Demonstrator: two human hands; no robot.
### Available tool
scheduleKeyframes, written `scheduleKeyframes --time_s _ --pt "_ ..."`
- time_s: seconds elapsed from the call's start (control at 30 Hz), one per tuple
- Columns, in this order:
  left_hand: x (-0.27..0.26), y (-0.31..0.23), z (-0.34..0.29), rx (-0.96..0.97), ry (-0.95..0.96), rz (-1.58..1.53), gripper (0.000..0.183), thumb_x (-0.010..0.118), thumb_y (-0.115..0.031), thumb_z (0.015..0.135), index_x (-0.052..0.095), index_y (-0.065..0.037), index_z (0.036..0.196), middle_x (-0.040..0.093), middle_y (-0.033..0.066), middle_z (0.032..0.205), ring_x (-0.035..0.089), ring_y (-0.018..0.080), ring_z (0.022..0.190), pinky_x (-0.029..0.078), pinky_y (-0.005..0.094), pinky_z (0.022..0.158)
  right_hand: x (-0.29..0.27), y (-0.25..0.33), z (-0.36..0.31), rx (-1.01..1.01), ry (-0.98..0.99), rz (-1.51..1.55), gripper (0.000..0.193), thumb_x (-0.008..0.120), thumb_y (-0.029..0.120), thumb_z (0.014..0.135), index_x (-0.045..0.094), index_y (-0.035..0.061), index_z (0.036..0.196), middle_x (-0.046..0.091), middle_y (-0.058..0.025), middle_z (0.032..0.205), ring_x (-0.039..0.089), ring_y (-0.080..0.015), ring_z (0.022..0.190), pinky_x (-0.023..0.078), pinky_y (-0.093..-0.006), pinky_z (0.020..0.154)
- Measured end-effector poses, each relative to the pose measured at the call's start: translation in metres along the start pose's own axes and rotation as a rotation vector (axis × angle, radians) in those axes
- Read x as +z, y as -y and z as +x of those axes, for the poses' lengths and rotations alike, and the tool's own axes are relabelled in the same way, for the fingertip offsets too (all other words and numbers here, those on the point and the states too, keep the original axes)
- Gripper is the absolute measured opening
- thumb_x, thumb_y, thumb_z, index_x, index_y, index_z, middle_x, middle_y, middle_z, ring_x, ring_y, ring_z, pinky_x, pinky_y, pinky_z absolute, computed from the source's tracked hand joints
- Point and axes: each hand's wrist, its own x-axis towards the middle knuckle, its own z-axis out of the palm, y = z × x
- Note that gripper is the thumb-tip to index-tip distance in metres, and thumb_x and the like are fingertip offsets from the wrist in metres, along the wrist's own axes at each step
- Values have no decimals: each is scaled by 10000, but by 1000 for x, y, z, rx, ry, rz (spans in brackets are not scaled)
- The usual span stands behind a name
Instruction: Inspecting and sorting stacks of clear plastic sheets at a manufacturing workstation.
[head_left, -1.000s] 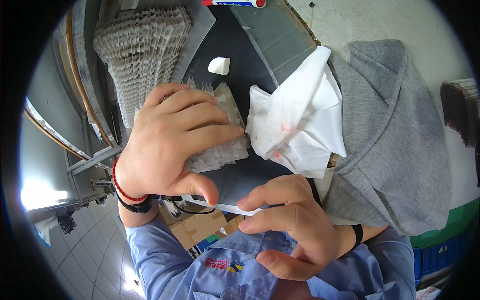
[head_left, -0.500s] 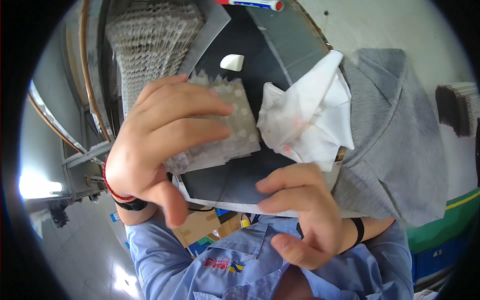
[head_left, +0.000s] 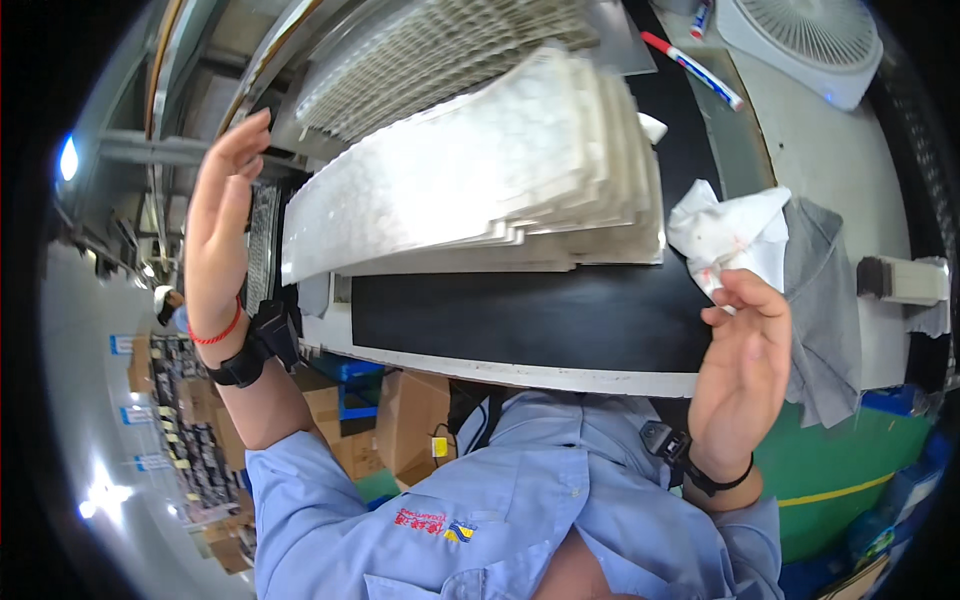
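Note:
A fanned stack of long, whitish translucent sheets (head_left: 450, 170) lies across the middle of the table, its top sheet shining under the light. Past the left end of that stack, my left hand (head_left: 218, 220) is raised with the fingers stretched out and nothing in it. On the right, my right hand (head_left: 742, 370) is open too, fingers loosely bent. Its fingertips overlap the lower edge of a crumpled white cloth (head_left: 735, 225) with reddish marks; whether they touch it I cannot tell. A small white piece (head_left: 652, 128) shows partly behind the sheets' right end.
Behind the stack stand more packed sheets (head_left: 430, 60). A red-capped marker (head_left: 695, 70) and a white fan (head_left: 805, 35) are at the far right. Grey fabric (head_left: 822, 310) hangs over the table's right side. The black table surface (head_left: 520, 315) ends at a pale front edge. Cardboard boxes (head_left: 410, 420) stand below.
Both hands have moved apart, the left away from the sheets and the right outward toward the cloth. The view has shifted, and the sheets now appear longer and fanned out.

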Motion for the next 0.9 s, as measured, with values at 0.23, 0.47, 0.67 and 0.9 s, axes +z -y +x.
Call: scheduleKeyframes --time_s 0.23,0.47,0.67,0.9 --pt "17 130 -98 -752 -291 -611 522 451 -379 1020 466 8 1371 537 105 1334 501 196 1219 370 332 1039 43 38 20 -123 78 -172 462 490 240 943 460 -49 1303 502 -146 1301 475 -176 1131 363 -315 949" --pt "26 154 -109 -619 -203 -1016 386 564 -195 974 521 29 1285 631 78 1178 598 128 1038 459 267 923 113 44 73 -118 150 -435 496 576 253 943 483 -52 1323 499 -120 1310 441 -178 1197 321 -331 1042" --pt "25 160 -123 -523 -437 -959 371 589 -78 946 507 34 1291 631 79 1166 591 114 1039 466 258 920 124 26 76 -226 172 -791 566 639 252 910 457 0 1383 444 -156 1373 414 -220 1235 361 -358 1033" --pt "22 147 -146 -412 -620 -868 321 553 -28 958 490 18 1269 620 83 1174 584 120 1046 454 254 931 126 19 33 -184 89 -687 521 578 181 943 417 -22 1395 436 -142 1365 424 -196 1203 361 -331 1024"
